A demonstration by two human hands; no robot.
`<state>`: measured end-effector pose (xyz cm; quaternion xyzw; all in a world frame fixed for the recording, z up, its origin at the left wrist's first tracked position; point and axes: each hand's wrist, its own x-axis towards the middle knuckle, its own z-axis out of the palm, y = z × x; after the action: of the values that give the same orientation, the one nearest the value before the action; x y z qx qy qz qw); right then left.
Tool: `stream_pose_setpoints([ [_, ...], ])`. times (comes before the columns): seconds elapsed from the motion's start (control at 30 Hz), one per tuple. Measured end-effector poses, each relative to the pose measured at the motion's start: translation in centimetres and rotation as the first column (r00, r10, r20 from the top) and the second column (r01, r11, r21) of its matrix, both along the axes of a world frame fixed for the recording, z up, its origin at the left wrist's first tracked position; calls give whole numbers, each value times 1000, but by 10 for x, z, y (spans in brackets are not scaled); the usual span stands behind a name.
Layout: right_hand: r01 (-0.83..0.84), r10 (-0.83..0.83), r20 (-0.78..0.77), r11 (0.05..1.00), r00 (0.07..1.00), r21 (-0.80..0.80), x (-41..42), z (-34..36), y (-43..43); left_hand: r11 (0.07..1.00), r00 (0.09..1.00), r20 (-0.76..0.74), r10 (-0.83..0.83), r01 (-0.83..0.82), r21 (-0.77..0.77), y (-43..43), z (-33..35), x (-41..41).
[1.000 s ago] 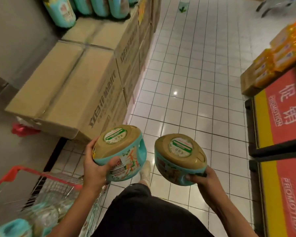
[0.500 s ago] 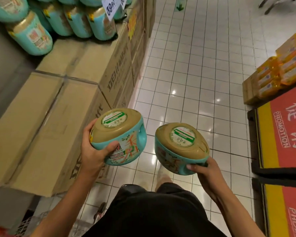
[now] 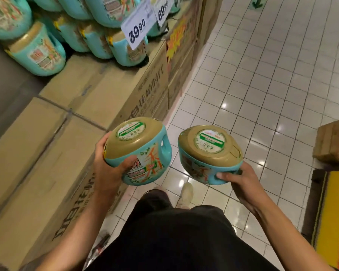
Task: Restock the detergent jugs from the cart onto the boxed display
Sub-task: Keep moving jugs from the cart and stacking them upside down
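Observation:
I carry two teal detergent jugs with tan caps, seen from above. My left hand grips the left jug by its side, close to the front edge of the cardboard boxes. My right hand holds the right jug from underneath, over the tiled aisle. The boxed display of brown cartons runs along the left. Several matching teal jugs lie stacked on the far cartons, with bare carton tops nearer to me.
White price tags reading 39.90 and 69.90 stick up at the display's front edge. A white tiled aisle stretches ahead. On the right stand a yellow and red promotion stand and a carton of yellow packs.
The view has advanced along the display: the cart has dropped out of sight, and the stacked jugs and price tags are much closer. Both hands still hold their jugs the same way.

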<state>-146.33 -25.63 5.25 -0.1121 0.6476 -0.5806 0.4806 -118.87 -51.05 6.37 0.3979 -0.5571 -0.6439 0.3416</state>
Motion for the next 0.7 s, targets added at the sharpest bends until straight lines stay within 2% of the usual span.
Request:
stream_pose_setpoints([
  [0.17, -135, 134, 22, 991, 991, 21, -59, 4, -73, 983, 985, 2, 175, -174, -61, -33, 14, -25],
  [0.37, -291, 290, 60, 957, 955, 6, -85, 10, -169, 937, 943, 7, 332, -329, -114, -87, 21, -29],
  [0.53, -464, 463, 37, 886, 886, 7, -90, 30, -265, 881, 898, -31, 439, -437, -182, -145, 31, -13],
  [0.7, -611, 617, 54, 786, 785, -94, -79, 42, -370, 794, 827, -68, 558, -556, -246, -192, 42, 1],
])
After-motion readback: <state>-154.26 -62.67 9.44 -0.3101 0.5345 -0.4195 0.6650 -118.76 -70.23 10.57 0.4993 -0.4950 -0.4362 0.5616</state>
